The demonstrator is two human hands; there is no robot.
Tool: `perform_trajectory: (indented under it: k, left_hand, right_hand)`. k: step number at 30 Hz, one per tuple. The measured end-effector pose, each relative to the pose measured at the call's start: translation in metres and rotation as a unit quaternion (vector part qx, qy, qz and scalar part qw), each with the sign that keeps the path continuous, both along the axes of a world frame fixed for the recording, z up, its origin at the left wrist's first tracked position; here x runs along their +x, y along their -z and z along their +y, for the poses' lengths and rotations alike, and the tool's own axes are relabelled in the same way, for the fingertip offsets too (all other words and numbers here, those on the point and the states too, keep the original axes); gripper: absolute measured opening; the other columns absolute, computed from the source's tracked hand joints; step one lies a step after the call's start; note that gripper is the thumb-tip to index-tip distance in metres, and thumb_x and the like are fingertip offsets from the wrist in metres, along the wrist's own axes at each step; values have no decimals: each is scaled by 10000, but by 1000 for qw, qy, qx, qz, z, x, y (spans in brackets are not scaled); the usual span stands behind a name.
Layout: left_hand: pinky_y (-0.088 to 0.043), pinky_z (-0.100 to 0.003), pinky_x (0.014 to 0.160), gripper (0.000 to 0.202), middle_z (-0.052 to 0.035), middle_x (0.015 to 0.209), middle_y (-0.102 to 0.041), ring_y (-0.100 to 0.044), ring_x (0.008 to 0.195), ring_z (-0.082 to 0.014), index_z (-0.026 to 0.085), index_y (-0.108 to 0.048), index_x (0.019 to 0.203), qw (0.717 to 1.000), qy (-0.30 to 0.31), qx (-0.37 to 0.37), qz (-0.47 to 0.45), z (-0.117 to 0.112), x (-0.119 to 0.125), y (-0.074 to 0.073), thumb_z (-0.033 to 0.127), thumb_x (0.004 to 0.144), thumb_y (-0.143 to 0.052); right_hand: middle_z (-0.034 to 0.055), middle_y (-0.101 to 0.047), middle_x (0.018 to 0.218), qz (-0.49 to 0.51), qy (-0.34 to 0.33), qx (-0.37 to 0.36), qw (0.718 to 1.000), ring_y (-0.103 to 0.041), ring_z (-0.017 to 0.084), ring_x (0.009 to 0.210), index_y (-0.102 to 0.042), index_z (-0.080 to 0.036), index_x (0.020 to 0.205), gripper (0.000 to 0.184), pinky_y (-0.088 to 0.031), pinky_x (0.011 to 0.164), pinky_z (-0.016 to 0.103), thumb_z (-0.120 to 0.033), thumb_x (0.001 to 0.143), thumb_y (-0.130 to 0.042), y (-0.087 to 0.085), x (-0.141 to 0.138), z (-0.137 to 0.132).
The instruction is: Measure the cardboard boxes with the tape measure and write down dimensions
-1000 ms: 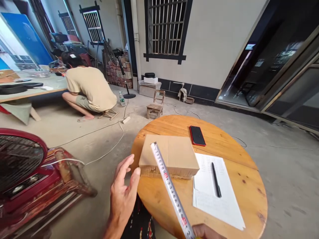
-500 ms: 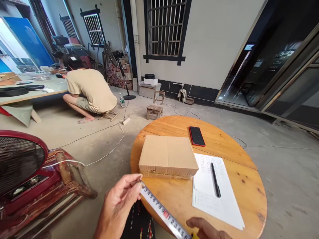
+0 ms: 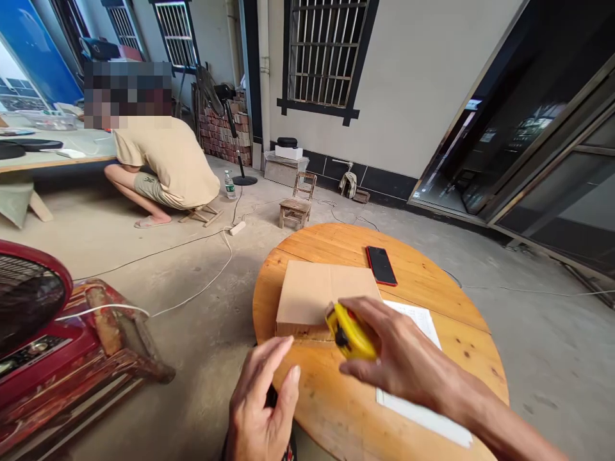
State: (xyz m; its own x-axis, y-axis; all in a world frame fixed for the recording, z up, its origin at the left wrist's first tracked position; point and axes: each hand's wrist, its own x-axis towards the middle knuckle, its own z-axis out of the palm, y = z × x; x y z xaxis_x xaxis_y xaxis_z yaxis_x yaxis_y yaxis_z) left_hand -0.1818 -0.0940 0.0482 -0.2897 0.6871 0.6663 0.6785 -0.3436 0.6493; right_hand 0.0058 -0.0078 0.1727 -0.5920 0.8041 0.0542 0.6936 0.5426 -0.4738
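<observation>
In my right hand (image 3: 394, 352) is a yellow tape measure (image 3: 353, 334), held above the near right corner of a cardboard box (image 3: 321, 291). No extended blade shows. My left hand (image 3: 264, 390) hovers by the table's near left edge, thumb and fingers apart, with nothing between them. The box lies flat on the round wooden table (image 3: 331, 390). Right of the box, white paper sheets (image 3: 413, 314) lie partly under my right hand and forearm, which hide their middle. A phone in a red case (image 3: 381, 265) rests beyond them.
A red fan (image 3: 29, 320) stands on a wooden chair (image 3: 129, 339) at left. Cables (image 3: 192, 298) cross the floor. Farther back, a person (image 3: 163, 160) squats at a low table (image 3: 91, 144), and a small wooden chair (image 3: 296, 205) stands beyond my table.
My left hand has let go of the tape's end, and the blade no longer shows. My right hand has risen with the tape measure to the box. The pen is now hidden.
</observation>
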Motion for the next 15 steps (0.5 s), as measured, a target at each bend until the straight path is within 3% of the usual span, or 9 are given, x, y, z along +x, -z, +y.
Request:
perform_trajectory:
  k: [4,8,11,13,15]
  left_hand:
    - [-453,-381,1054,506,-111,1423,-481,-498,1293,-244,243,-440,1412,996,-73,-42,-3,18,3,21,273,921,-556]
    - [-400,-452,1098,687,-132,1511,-392,-414,1372,-291,242,-286,1502,992,-66,-102,-38,34,6,41,371,895,-582]
    - [-411,-442,1083,742,-136,1477,-451,-477,1325,-301,227,-290,1501,980,-56,-164,-96,40,5,47,462,865,-591]
    - [-453,-432,1032,765,-124,1417,-525,-548,1251,-302,239,-309,1489,964,-58,-217,-144,40,-1,48,534,840,-584]
    - [-512,-423,927,710,-105,1264,-637,-623,1127,-309,247,-427,1406,947,-70,-270,-157,43,-12,47,590,803,-580]
  right_hand:
    - [196,-589,1324,-41,-26,63,997,-545,339,1226,-517,-68,1364,721,-458,1044,490,-301,732,-774,16,-30,48]
    - [185,-476,1463,3,-33,80,996,-457,351,1327,-509,-130,1388,691,-399,1087,535,-441,807,-716,31,-25,60]
    - [143,-456,1486,92,83,80,989,-466,344,1323,-556,-205,1337,568,-423,1047,557,-524,870,-609,42,10,44]
    - [148,-538,1405,151,188,38,970,-544,323,1240,-568,-197,1305,514,-483,980,522,-511,898,-561,53,31,24]
    - [162,-579,1349,205,256,-22,944,-588,305,1167,-524,-169,1342,535,-520,920,478,-491,914,-533,68,38,3]
